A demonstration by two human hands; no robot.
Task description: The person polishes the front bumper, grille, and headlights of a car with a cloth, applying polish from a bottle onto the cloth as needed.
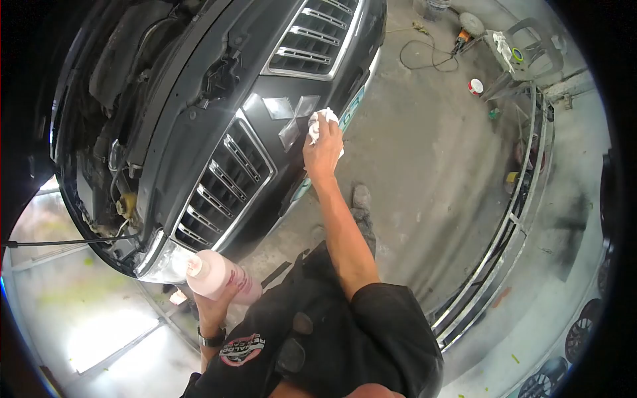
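My right hand (324, 154) is closed on a crumpled white cloth (318, 123) at the front of a dark car, beside the three-diamond emblem (290, 118). Part of the cloth is hidden under my fingers. Lower left, my left hand (216, 306) wraps round a pale pink plastic bottle (229, 278) with a white top. The bottle is tilted, near the car's headlight (167, 262). Chrome-edged grilles (225, 176) lie on either side of the emblem. A licence plate (352, 108) shows partly behind the cloth.
The bonnet is up, baring the engine bay (113, 132). A metal rack (514, 219) runs along the right. At the upper right are an orange polisher (461, 40) with its cord, a plastic chair (531, 56) and a small white-and-red tub (475, 87) on the concrete floor (424, 172).
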